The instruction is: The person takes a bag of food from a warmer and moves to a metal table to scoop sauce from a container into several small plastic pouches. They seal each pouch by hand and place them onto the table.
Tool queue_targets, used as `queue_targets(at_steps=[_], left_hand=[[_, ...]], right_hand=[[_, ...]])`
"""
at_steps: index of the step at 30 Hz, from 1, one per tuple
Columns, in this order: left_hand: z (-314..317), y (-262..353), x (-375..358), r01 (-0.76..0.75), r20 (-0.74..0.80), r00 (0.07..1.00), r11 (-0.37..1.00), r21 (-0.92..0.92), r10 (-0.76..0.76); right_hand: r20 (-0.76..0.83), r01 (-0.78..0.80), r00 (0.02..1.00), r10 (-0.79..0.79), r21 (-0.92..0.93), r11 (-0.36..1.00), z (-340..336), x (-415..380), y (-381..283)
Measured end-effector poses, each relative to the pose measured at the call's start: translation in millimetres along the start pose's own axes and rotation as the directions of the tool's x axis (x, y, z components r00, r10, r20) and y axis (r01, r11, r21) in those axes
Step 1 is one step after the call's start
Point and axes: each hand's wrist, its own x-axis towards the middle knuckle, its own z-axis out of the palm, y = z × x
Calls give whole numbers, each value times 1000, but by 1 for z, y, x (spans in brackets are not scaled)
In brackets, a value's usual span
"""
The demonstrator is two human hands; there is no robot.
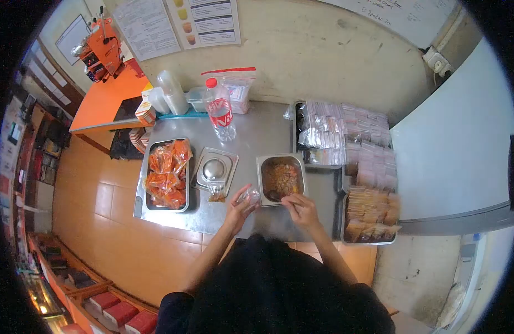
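Note:
My left hand (pixel 240 212) is closed on a small clear plastic bag (pixel 251 196), held just left of a square metal container (pixel 260 177). In that container lies a brown, crumbly food with reddish bits (pixel 283 177). My right hand (pixel 301 211), at the container's near right edge, pinches a spoon (pixel 274 196) whose dark bowl rests in the food; its handle is mostly hidden by my fingers. Left of my left hand, a filled little bag (pixel 217 193) with brown contents lies at the near edge of a metal lid (pixel 228 165).
A tray (pixel 188 201) of bagged orange food stands at the left. Behind are a plastic bottle (pixel 220 114), clear cups (pixel 172 92) and a zip bag (pixel 238 92). Trays of packed sachets (pixel 324 128) and brown packets (pixel 371 214) line the right, beside a white panel (pixel 451 145).

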Motion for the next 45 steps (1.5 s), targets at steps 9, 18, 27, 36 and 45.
queue_targets(at_steps=[9,18,27,36,45], left_hand=[[1,-21,0,-11,-21,1000,998,-69,9],[7,-3,-5,9,-18,1000,998,-62,-10],[-1,23,7,-58,-48,997,998,32,60],[-3,23,12,-46,-60,997,997,64,50],[-10,19,11,-56,-90,994,998,34,59]], right_hand=[[-145,-166,966,215,289,943,16,-11,21],[-178,-414,461,869,823,388,6,-8,70],[-326,-352,433,840,797,491,1,-28,86],[-83,-73,993,87,162,984,-23,-1,-8],[-35,-200,973,230,377,905,-30,10,6]])
